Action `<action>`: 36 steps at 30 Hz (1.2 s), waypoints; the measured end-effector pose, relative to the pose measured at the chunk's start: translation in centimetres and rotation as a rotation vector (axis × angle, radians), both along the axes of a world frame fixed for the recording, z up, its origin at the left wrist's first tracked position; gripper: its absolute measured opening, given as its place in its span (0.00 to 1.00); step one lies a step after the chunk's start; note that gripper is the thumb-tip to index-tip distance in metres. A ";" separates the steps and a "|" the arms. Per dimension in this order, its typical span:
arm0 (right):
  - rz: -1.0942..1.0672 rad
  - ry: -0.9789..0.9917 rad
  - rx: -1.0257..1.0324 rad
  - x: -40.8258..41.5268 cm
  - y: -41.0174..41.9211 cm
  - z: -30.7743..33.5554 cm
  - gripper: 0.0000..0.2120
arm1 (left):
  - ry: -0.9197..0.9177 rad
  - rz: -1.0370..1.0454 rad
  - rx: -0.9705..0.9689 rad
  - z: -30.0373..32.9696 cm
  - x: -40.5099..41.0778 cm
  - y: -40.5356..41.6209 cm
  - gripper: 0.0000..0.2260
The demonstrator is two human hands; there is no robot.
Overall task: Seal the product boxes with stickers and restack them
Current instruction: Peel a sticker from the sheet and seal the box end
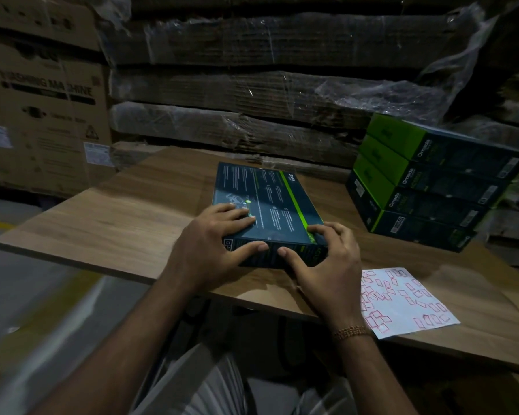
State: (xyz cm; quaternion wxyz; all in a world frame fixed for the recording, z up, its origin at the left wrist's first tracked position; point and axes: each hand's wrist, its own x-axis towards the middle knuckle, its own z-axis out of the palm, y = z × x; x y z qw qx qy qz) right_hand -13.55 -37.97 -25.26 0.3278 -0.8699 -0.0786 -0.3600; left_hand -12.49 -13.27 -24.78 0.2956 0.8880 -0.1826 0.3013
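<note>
Both hands grip one product box at the near edge of a wooden table.

The wooden table (117,223) carries a stack of four boxes (432,181) at the far right. The dark product box (270,199) lies flat mid-table. A sticker sheet (402,301) lies just right of the right hand. The left hand (210,247) and the right hand (327,265) each clasp the box's near end, fingers curled on top, thumbs pressing the front face.

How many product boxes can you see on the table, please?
5: one flat box under both hands, four stacked at the table's right; others may be hidden behind.
</note>
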 end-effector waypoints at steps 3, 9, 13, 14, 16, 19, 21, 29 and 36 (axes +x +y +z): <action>-0.002 0.003 -0.003 0.0 0.0 0.0 0.33 | 0.004 0.008 0.006 0.0 -0.2 -0.1 0.33; -0.019 0.008 -0.013 -0.1 0.1 0.1 0.38 | -0.094 0.014 0.000 0.4 0.0 -0.1 0.27; -0.032 -0.003 -0.013 -0.3 0.2 0.1 0.39 | -0.099 0.033 0.018 0.6 -0.2 -0.2 0.26; -0.037 -0.024 -0.013 -0.5 0.3 0.2 0.38 | -0.095 0.031 0.018 0.6 -0.3 -0.2 0.26; -0.051 -0.141 -0.005 -1.0 0.5 0.4 0.33 | -0.084 0.035 0.020 0.6 -0.4 -0.1 0.25; -0.059 -0.353 0.031 -2.4 0.8 0.7 0.18 | -0.092 0.039 0.002 0.6 -0.4 0.0 0.24; -0.061 -0.380 0.052 -3.4 0.5 0.8 0.12 | -0.108 0.039 0.001 0.7 -0.3 -0.1 0.24; -0.313 -0.134 -0.083 -5.4 -9.2 -1.1 0.04 | -0.335 0.053 0.096 0.9 -1.2 -0.8 0.21; -0.390 0.199 -0.187 -4.8 -15.9 -2.5 0.12 | -0.448 -0.407 0.141 -0.7 -5.2 -13.1 0.10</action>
